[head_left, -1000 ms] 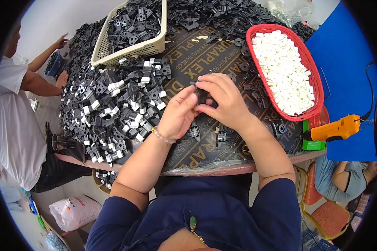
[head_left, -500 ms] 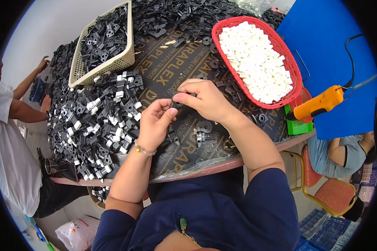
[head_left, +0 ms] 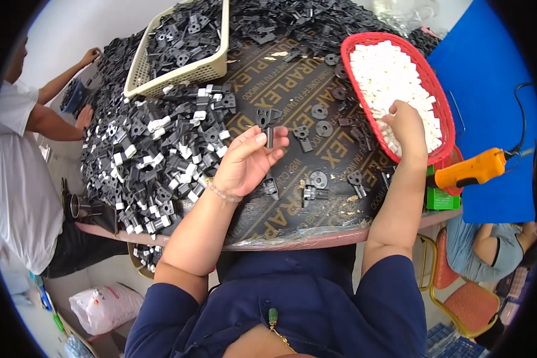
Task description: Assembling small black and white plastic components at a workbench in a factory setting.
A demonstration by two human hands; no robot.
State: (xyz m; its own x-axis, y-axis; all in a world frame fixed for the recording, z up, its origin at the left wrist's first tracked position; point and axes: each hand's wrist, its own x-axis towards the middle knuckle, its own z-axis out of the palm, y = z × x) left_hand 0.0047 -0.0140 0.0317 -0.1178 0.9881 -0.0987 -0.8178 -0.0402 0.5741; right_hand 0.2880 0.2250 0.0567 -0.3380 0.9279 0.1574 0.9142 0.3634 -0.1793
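Observation:
Between the thumb and fingers of my left hand (head_left: 249,156) is a black plastic bracket (head_left: 269,122) with a round hole in its flat head and a narrow stem. My right hand (head_left: 407,126) is inside the red basket (head_left: 446,134), its bent fingers among small white plastic blocks (head_left: 383,65). Those fingertips are partly hidden, so what they pinch does not show. Below and right of my left hand, loose black brackets (head_left: 303,138) and black ring-shaped discs (head_left: 324,128) lie on the dark printed tabletop (head_left: 280,74).
Left lies a heap of black brackets with white ends (head_left: 155,158), below a cream basket (head_left: 179,82) of black parts. An orange-handled tool (head_left: 471,168) and green box (head_left: 443,200) sit at the right edge. A co-worker's arm (head_left: 56,123) reaches in at far left.
My right hand has left my left hand and moved right into the red basket. My left hand has turned palm up, still holding a black part. The whole view has shifted.

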